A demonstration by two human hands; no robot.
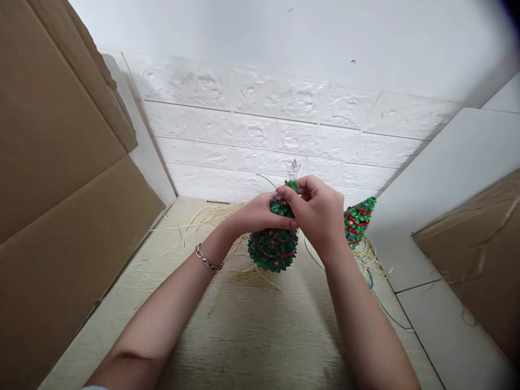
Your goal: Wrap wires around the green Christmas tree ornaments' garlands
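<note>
A small green beaded Christmas tree with purple and red garlands and round beads stands on the table in front of me. A clear star shows at its tip. My left hand is wrapped around the tree's upper part from the left, thumb across its front. From the right, my right hand pinches close to the tree's top; whether a thread or the tree itself is between those fingers is hidden. A thin green thread sticks out to the left of the top.
A second beaded tree with a red garland stands at the right. Loose yellow and white threads spread over the wooden table. Cardboard rises at the left, more cardboard at the right, a white brick-patterned wall behind.
</note>
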